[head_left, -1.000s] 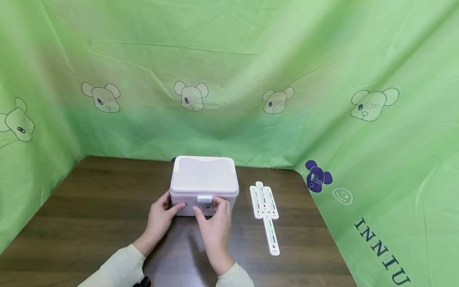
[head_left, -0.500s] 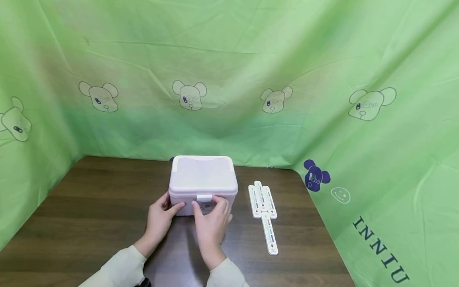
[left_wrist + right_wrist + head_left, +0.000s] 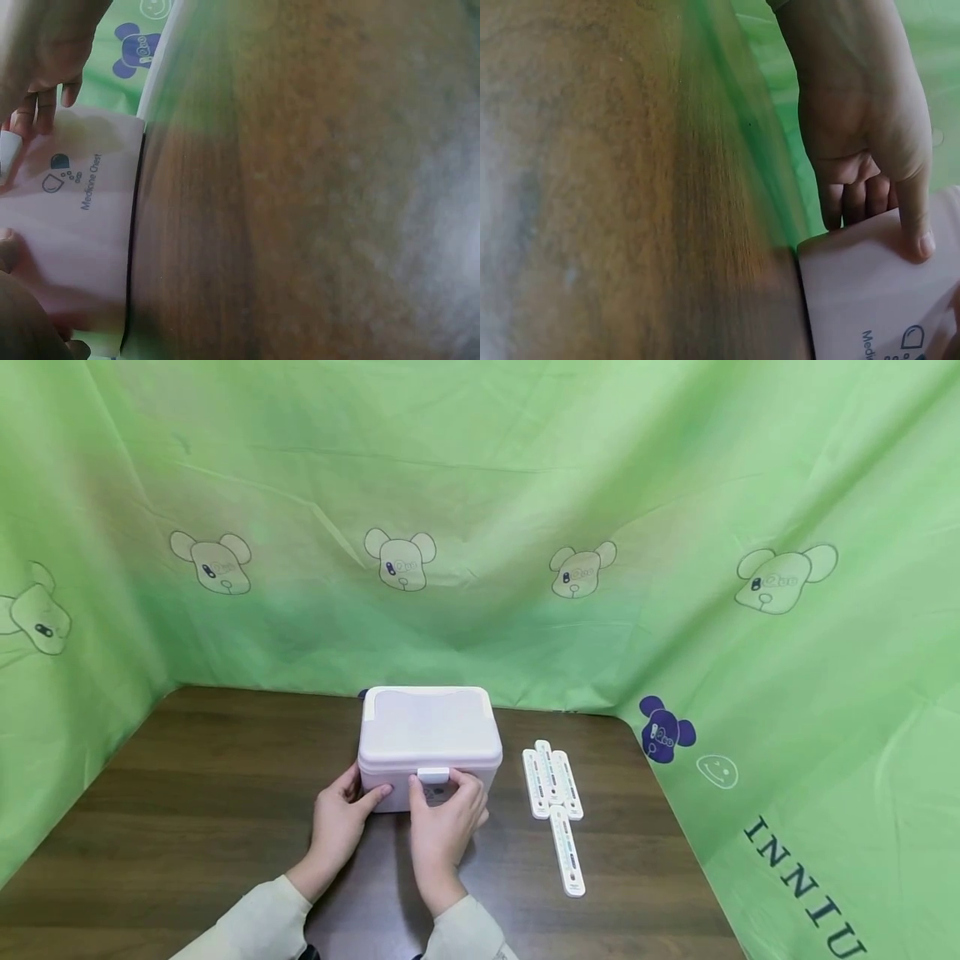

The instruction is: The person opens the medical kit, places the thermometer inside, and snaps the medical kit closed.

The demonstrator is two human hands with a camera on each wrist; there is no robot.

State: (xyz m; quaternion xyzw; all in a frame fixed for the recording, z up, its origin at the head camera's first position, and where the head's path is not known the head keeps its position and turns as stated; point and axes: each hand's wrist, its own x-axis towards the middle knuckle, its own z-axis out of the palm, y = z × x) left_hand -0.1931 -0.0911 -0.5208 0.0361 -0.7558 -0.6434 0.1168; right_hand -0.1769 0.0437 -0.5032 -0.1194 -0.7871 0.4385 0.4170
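In the head view, the pale box [image 3: 423, 727] stood with its lid down on the brown worktop [image 3: 217, 777], the green cloth [image 3: 480, 477] hanging behind it. The left hand [image 3: 337, 828] gripped its left front corner; the right hand [image 3: 442, 839] pinched the white latch [image 3: 432, 775] between thumb and forefinger. Four white strips [image 3: 553, 778] lay to the right. The left wrist view showed "Medicine Chest" lettering [image 3: 91, 182] across the front. In the right wrist view, the left thumb [image 3: 916, 221] pressed that front, other fingers at the side.
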